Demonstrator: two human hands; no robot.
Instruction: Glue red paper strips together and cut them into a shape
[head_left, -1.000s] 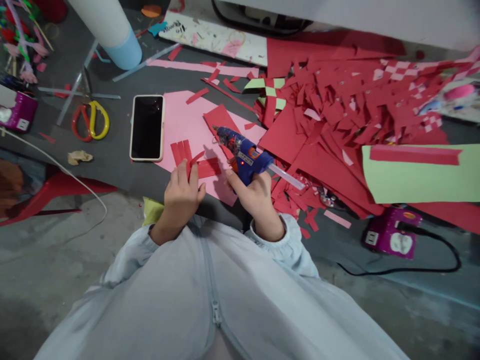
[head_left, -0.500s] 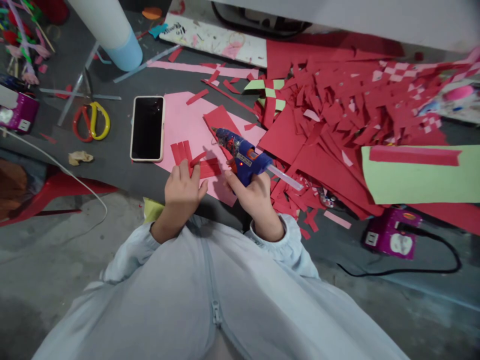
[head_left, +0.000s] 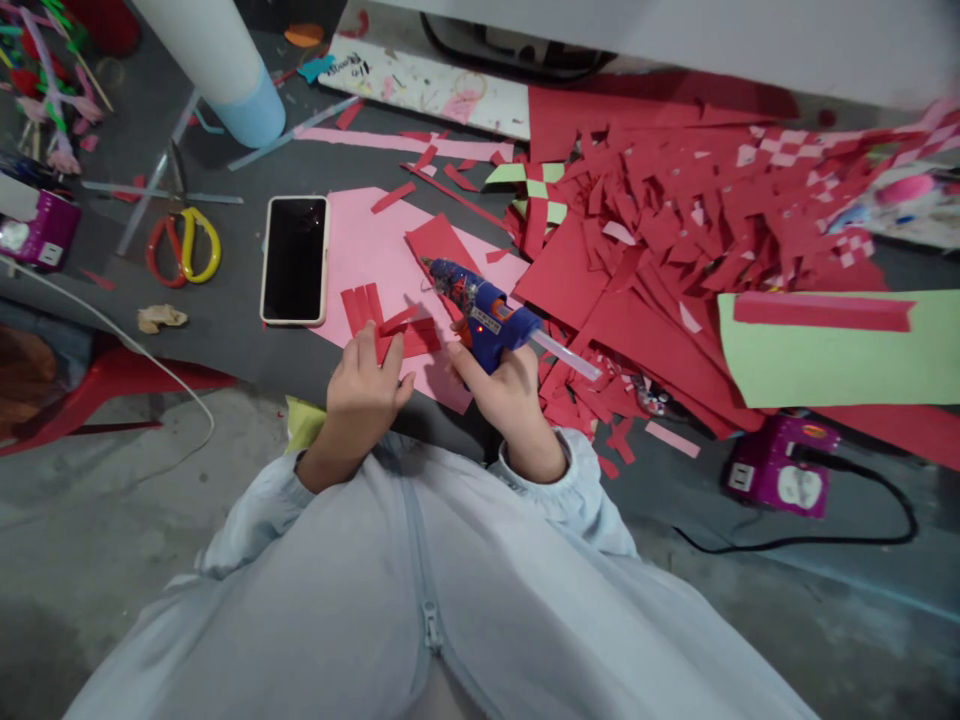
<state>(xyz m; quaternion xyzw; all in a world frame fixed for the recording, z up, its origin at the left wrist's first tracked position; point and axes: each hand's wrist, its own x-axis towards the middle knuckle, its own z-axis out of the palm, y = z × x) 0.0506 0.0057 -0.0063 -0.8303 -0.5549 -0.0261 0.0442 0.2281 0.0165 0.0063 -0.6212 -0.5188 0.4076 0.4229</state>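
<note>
My right hand (head_left: 504,388) is wrapped round the handle of a blue hot glue gun (head_left: 487,318), its nozzle pointing up and left, a clear glue stick (head_left: 568,357) jutting from its rear. Over red paper strips (head_left: 412,338), laid in a corner shape on a pink paper sheet (head_left: 352,240), lies my left hand (head_left: 367,388). Its fingers are apart, with the tips touching the lower part of the strips. Beneath the glue gun's nozzle a red paper piece (head_left: 437,243) rests on the pink sheet.
Left of the pink sheet is a phone (head_left: 295,260); beyond it lie scissors (head_left: 184,245) with red and yellow handles. A heap of red paper scraps (head_left: 675,220) covers the right side, near a green sheet (head_left: 840,365) and a purple power box (head_left: 780,470). A white-blue bottle (head_left: 251,105) stands behind.
The fingers of my left hand have lifted slightly and spread on the red strips. My right hand holds the glue gun in nearly the same place.
</note>
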